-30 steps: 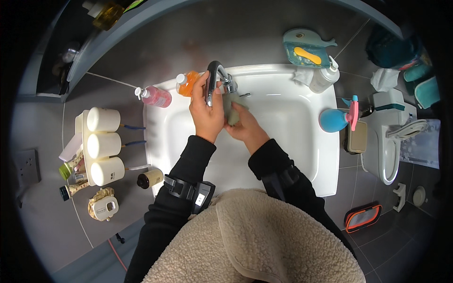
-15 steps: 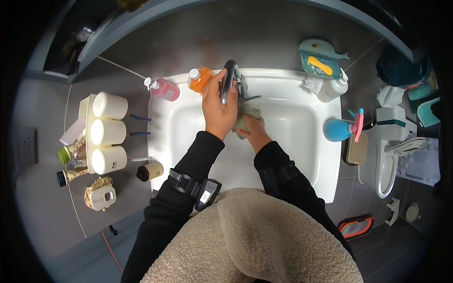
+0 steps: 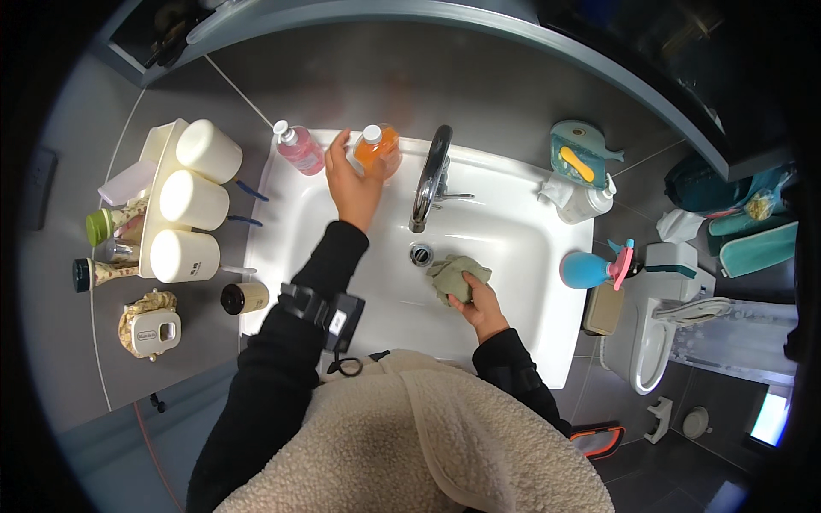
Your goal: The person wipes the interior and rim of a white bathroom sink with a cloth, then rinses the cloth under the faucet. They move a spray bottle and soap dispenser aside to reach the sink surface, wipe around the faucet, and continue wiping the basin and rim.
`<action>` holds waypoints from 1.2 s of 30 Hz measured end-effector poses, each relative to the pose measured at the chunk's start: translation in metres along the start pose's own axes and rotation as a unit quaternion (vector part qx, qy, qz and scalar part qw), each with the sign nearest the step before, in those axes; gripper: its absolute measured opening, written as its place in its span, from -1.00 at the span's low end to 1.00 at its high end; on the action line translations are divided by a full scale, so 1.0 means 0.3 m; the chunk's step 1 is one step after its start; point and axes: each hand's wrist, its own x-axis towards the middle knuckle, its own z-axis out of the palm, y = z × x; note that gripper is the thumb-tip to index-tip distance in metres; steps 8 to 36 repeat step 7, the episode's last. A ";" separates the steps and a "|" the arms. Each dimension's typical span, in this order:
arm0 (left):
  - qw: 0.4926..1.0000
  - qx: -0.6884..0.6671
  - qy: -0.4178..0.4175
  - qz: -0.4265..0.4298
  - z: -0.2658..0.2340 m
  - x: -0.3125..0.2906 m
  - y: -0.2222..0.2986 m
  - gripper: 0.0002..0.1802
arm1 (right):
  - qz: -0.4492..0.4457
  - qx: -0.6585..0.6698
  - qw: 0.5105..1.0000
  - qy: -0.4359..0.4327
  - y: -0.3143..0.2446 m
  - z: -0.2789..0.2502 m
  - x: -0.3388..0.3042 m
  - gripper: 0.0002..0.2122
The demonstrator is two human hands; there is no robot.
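My left hand (image 3: 355, 190) is at the sink's back rim with its fingers spread around a bottle of orange liquid with a white cap (image 3: 373, 144). The thumb overlaps the bottle's right side, while the fingers stand a little apart on its left. Over the basin, my right hand (image 3: 481, 306) grips a crumpled grey-green cloth (image 3: 457, 277), right of the drain (image 3: 421, 254). The chrome faucet (image 3: 433, 175) rises between my hands, and no water shows coming from it. A pink pump bottle (image 3: 299, 150) stands just left of my left hand.
Around the white sink (image 3: 547, 342) stand a white pump bottle (image 3: 588, 203), a blue spray bottle (image 3: 590, 269) and a dark-capped bottle (image 3: 245, 297). White cups (image 3: 195, 200) sit in a rack at left. A toilet (image 3: 650, 346) is at right.
My left hand has gone from the faucet leftward to the orange bottle. My right hand has brought the cloth out from under the faucet, nearer to me. The view has shifted and turned slightly.
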 end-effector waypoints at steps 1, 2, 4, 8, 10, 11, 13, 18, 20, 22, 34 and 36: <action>0.999 0.048 -0.005 0.015 0.014 0.028 -0.040 -0.18 | -0.007 -0.019 1.000 0.003 -0.005 -0.003 -0.001 -0.60; 0.998 0.054 -0.022 0.024 0.023 0.044 -0.075 -0.17 | -0.017 -0.038 0.999 0.010 -0.001 -0.002 -0.001 -0.60; 0.992 0.073 -0.098 -0.030 0.042 0.060 -0.130 -0.16 | -0.023 -0.068 0.997 0.021 0.009 -0.008 -0.002 -0.59; 0.983 0.073 -0.168 -0.021 0.048 0.071 -0.193 -0.11 | -0.007 -0.101 0.994 0.034 0.030 -0.014 0.002 -0.57; 0.983 0.073 -0.168 -0.021 0.048 0.071 -0.193 -0.11 | -0.007 -0.101 0.994 0.034 0.030 -0.014 0.002 -0.57; 0.983 0.073 -0.168 -0.021 0.048 0.071 -0.193 -0.11 | -0.007 -0.101 0.994 0.034 0.030 -0.014 0.002 -0.57; 0.983 0.073 -0.168 -0.021 0.048 0.071 -0.193 -0.11 | -0.007 -0.101 0.994 0.034 0.030 -0.014 0.002 -0.57; 0.983 0.073 -0.168 -0.021 0.048 0.071 -0.193 -0.11 | -0.007 -0.101 0.994 0.034 0.030 -0.014 0.002 -0.57; 0.983 0.073 -0.168 -0.021 0.048 0.071 -0.193 -0.11 | -0.007 -0.101 0.994 0.034 0.030 -0.014 0.002 -0.57; 0.983 0.073 -0.168 -0.021 0.048 0.071 -0.193 -0.11 | -0.007 -0.101 0.994 0.034 0.030 -0.014 0.002 -0.57; 0.983 0.073 -0.168 -0.021 0.048 0.071 -0.193 -0.11 | -0.007 -0.101 0.994 0.034 0.030 -0.014 0.002 -0.57; 0.983 0.073 -0.168 -0.021 0.048 0.071 -0.193 -0.11 | -0.007 -0.101 0.994 0.034 0.030 -0.014 0.002 -0.57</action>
